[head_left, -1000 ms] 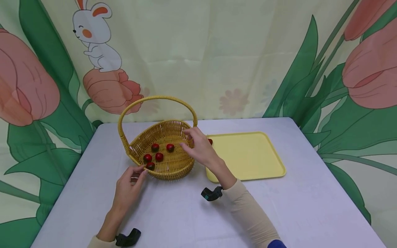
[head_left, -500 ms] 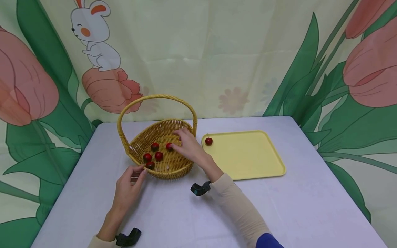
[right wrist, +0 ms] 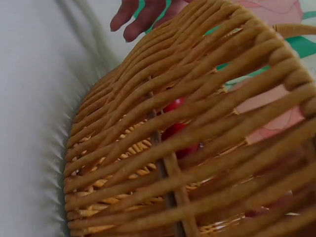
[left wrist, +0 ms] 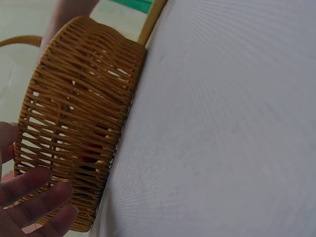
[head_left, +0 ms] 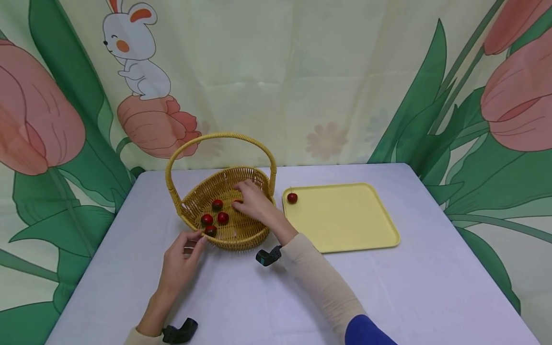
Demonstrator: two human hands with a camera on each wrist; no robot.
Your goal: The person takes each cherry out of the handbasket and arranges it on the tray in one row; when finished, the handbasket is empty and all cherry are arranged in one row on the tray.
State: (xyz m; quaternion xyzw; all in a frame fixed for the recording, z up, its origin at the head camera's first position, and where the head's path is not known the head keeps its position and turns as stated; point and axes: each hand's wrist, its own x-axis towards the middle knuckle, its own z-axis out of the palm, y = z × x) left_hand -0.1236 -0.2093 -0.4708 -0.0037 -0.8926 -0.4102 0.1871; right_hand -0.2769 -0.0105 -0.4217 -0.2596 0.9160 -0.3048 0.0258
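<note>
A woven wicker basket (head_left: 246,232) with an arched handle stands at left centre, holding several dark red cherries (head_left: 223,218). With thumb and index finger, my left hand (head_left: 183,258) pinches the basket's near rim; in the left wrist view its other fingers (left wrist: 42,202) spread along the outside wall. My right hand (head_left: 254,203) reaches inside over the right part of the basket, thumb and fingers apart above one cherry (head_left: 237,201), which they partly cover. The right wrist view shows mostly basket wall, with red cherries (right wrist: 180,140) through the gaps; the right fingertips are hidden there.
A yellow tray (head_left: 345,215) lies right of the basket, with one stemmed cherry (head_left: 292,198) in its far left corner. The basket handle (head_left: 220,135) arches up behind the right hand. A white cloth covers the table (head_left: 409,287); a printed curtain hangs behind.
My right hand has moved left from the basket's right rim to over a cherry inside, uncovering the cherry on the tray. The left hand stays at the near rim.
</note>
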